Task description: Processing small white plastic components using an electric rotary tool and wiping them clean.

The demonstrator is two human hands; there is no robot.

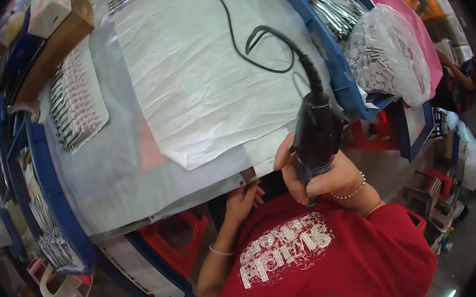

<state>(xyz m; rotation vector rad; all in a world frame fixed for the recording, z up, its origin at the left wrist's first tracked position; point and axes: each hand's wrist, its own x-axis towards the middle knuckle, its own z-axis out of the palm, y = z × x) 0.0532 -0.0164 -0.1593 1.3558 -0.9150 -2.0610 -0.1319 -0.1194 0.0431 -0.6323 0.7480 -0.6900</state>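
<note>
My right hand (332, 178), with a beaded bracelet on its wrist, is closed round a black corded electric screwdriver (318, 132). The tool stands nearly upright, its tip down in front of my red shirt and its cord leaving the top. My left hand (244, 200) is low at the table's front edge, fingers bent together; anything between them is too small or hidden to make out. Just above those fingers a small dark brown piece (248, 175) sits on the table edge. Behind both hands a wrinkled white sheet (203, 83) covers much of the table.
On the right stands a blue tray (331, 76) with slim silver metal pieces (336, 13) and a clear bag of small white parts (383, 54). At the left lie a row of silver pieces (73, 98), a cardboard box (59, 45) and another blue tray (61, 182). Red stools (181, 240) stand below.
</note>
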